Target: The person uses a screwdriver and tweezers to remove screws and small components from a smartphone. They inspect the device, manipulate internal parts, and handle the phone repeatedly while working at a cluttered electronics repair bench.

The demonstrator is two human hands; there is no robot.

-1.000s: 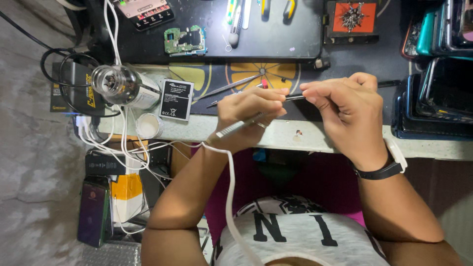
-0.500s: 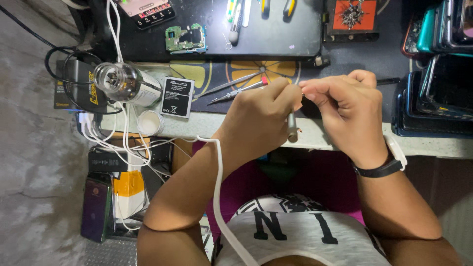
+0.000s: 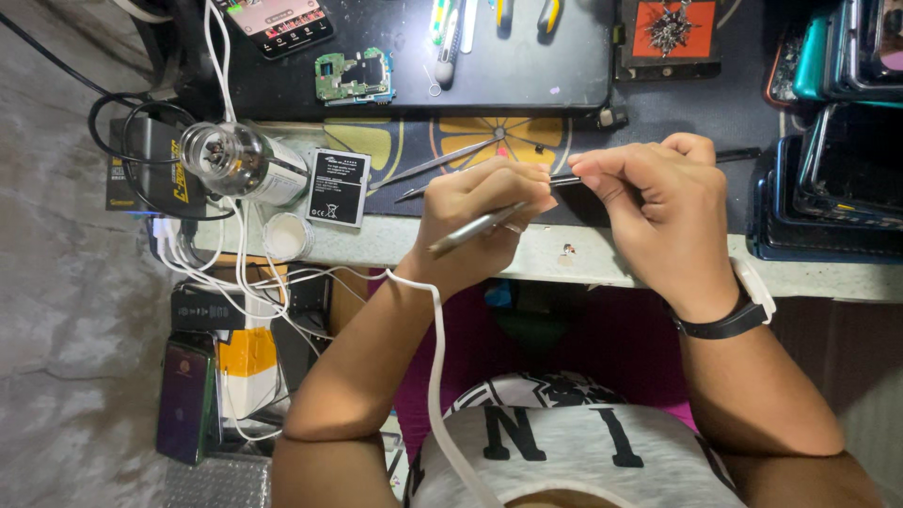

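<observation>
One slim grey tool (image 3: 475,229) sat gripped in the left hand (image 3: 480,212), its shaft angled down-left over the front edge of the workbench (image 3: 602,252). The right hand (image 3: 663,212) pinched one thin dark piece (image 3: 564,179) between thumb and forefinger, tip meeting the left-hand fingers; what the piece was could not be told. Both hands closed, hovering just above the front edge, near its middle. One black wrist strap (image 3: 724,323) on the right wrist.

One pair of tweezers (image 3: 442,169) lay on the patterned mat (image 3: 470,141) just behind the left hand. One flat battery (image 3: 338,187) lay toward the left end, one glass jar (image 3: 235,160) on its side beside it, one small white lid (image 3: 287,235) near the front-left edge. One green circuit board (image 3: 353,77) lay at the back left. One white cable (image 3: 437,376) ran over the left forearm.
</observation>
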